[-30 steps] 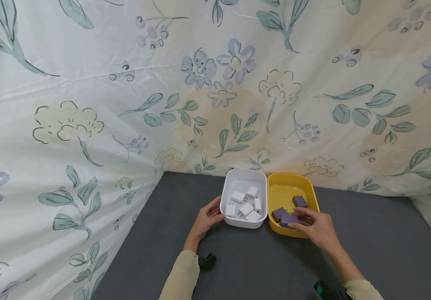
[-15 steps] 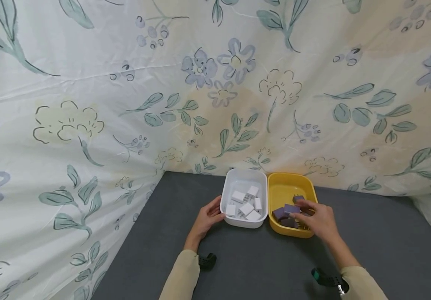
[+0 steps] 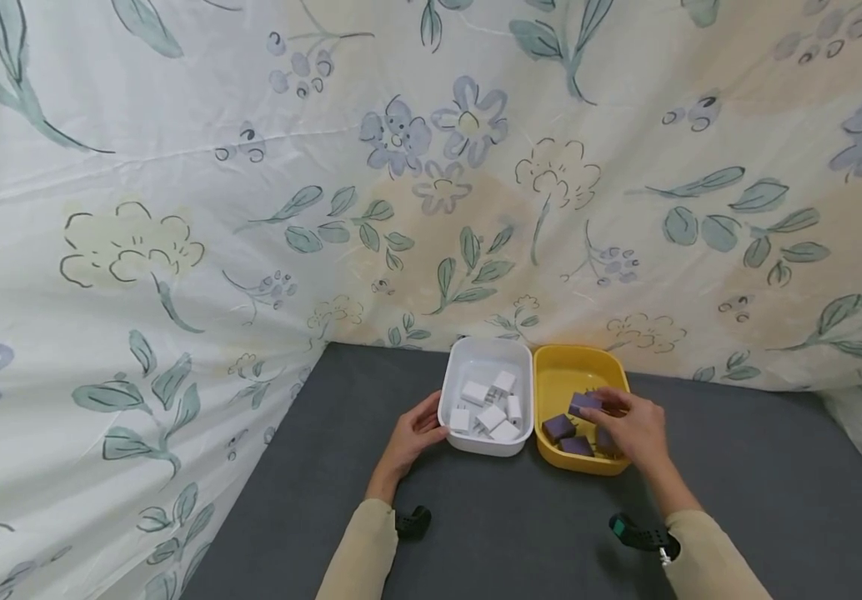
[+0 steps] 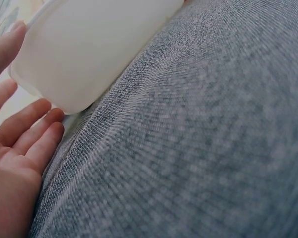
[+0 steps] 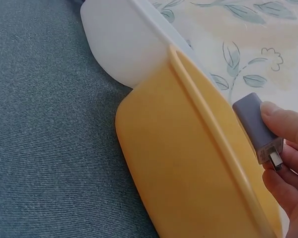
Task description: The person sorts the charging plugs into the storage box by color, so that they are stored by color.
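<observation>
My right hand (image 3: 639,427) pinches a purple charger plug (image 5: 254,121) between thumb and fingers over the yellow container (image 3: 569,371). In the right wrist view, the plug's metal prongs (image 5: 275,159) point down toward the fingers. Several more purple charger plugs (image 3: 559,428) lie inside that container. My left hand (image 3: 412,437) is at the left side of the white container (image 3: 491,447), its fingers loosely extended and fingertips right at the wall. In the left wrist view, the thumb (image 4: 5,49) reaches the container's edge. Several white charger plugs (image 3: 491,417) lie in the white container.
Both containers stand side by side on a dark grey tabletop (image 3: 521,533), close to the back edge. A floral curtain (image 3: 401,292) rises behind them and along the left side. Black straps with devices (image 3: 644,533) are worn at both wrists.
My right hand has lifted a purple charger plug from the front of the yellow container, moving up and toward its back. The left hand stays in place at the white container.
</observation>
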Available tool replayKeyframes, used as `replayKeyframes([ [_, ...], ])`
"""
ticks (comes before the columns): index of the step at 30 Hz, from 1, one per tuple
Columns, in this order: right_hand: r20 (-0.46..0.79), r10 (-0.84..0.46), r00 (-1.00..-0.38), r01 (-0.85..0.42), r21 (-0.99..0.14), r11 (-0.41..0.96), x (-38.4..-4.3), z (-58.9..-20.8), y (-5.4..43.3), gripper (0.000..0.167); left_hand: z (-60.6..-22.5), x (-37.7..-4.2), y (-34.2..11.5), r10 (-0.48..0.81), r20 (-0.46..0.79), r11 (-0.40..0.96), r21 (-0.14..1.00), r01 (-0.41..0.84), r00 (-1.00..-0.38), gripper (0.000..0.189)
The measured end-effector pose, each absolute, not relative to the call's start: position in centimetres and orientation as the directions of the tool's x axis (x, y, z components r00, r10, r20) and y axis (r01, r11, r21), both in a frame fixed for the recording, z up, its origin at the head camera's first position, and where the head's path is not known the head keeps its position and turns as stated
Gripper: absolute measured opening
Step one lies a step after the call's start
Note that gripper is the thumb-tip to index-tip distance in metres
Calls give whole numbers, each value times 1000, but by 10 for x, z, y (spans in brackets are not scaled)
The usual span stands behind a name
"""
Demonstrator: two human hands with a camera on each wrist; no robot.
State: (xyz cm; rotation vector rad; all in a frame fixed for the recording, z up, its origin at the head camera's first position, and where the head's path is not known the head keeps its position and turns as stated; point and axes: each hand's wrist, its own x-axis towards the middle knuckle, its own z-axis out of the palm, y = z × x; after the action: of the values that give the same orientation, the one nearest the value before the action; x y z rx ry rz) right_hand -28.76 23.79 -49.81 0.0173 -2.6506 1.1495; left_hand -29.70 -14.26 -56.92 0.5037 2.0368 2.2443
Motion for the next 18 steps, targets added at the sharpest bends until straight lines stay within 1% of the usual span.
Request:
replayKeyframes([
  [2,238,95,-967,-108,-715,691,-290,-498,238,58,-563,-295,-143,271,182,-118,981,155,-945,69],
  [7,241,106,-965,-105,-721,685,-294,-500,240,60,-565,-295,-144,268,194,-106,980,171,-944,68],
  [9,229,115,-967,-93,-730,677,-295,-498,240,62,-570,-297,-144,258,207,-96,977,188,-944,68],
  [14,184,141,-973,-51,-762,645,-301,-494,242,67,-569,-296,-144,254,209,-85,977,194,-944,67],
  [18,157,166,-974,-17,-774,633,-304,-492,244,66,-569,-296,-143,251,206,-85,978,190,-946,68],
])
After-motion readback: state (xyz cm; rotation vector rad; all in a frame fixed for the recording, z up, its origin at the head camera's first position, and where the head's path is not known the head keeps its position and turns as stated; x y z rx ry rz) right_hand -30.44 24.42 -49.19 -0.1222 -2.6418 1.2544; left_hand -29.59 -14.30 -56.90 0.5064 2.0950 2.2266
